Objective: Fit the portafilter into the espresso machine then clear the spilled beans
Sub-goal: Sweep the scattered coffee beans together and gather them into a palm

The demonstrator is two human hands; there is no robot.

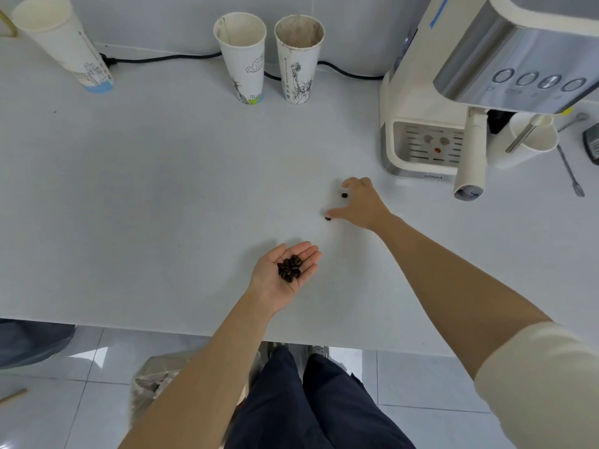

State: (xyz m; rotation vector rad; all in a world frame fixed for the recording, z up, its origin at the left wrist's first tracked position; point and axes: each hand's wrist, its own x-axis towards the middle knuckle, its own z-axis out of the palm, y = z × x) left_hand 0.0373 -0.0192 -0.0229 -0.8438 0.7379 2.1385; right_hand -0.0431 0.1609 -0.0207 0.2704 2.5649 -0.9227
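My left hand lies palm up over the white counter, cupping a small heap of dark coffee beans. My right hand reaches over the counter with fingers spread. One loose bean sits between its thumb and fingers, and another bean lies right at the thumb tip. The cream espresso machine stands at the right. The portafilter sits in it, with its cream handle pointing out toward me.
Three paper cups stand along the back: one at the left and two in the middle. A black cable runs behind them. A white cup and a long spoon sit right of the machine. The counter edge is near me.
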